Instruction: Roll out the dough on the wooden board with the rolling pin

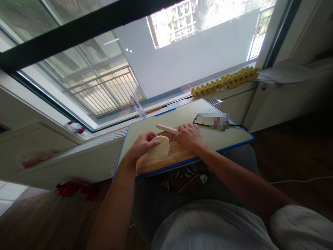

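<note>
My left hand (145,143) pinches the edge of a flat, roundish piece of pale dough (160,147), thumb on top. The dough's near side is over a wooden board (179,153); whether it touches the wood I cannot tell. My right hand (190,136) is closed around one end of a light-coloured rolling pin (166,129), whose other end points left past the dough. Both hands are above the board, which sits on a small pale table (145,126) with a blue rim.
A phone (208,122), partly blurred out, lies on the table's right side with a dark cable (239,125). A clear plastic bottle (137,107) and yellow egg trays (225,83) stand along the window sill. My knees are under the table.
</note>
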`<action>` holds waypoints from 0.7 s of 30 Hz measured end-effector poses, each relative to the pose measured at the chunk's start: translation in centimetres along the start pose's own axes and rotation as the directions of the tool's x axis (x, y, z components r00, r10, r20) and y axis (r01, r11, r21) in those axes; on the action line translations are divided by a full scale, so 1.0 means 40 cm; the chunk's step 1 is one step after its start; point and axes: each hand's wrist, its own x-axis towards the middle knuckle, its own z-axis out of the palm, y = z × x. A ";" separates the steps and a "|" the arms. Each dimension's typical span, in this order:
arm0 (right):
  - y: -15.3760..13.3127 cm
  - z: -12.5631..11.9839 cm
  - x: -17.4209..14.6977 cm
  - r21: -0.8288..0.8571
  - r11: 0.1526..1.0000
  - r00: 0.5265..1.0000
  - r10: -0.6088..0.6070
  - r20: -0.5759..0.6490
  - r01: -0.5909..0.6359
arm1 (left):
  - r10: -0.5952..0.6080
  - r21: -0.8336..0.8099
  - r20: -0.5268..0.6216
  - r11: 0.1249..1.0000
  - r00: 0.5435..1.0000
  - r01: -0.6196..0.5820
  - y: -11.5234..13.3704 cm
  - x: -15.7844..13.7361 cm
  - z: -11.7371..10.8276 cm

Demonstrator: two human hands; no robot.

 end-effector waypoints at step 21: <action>0.005 -0.001 -0.002 0.024 1.000 0.999 -0.019 -0.030 0.020 | 0.493 0.701 -0.248 0.685 0.834 -0.196 -0.108 -0.118 0.156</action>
